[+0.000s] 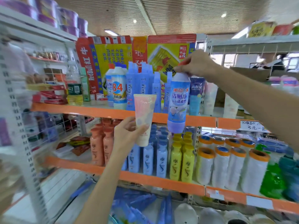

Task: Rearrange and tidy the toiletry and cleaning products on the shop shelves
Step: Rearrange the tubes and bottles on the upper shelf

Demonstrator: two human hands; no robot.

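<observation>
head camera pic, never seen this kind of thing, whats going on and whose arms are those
There is no machine here. One camera sits on a person's head, looking forward and down, so the arms are their own. They face shop shelves with orange edges. The left hand grips a pale pink tube, held upright with its cap at the bottom. The right hand holds a blue toilet-cleaner bottle by its top, lifted in front of the shelf. Behind stand an "84" disinfectant bottle and, lower, shampoo bottles.

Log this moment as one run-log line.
left hand: holds pink tube | right hand: grips blue toilet-cleaner bottle by its top | upper shelf: both items off it
</observation>
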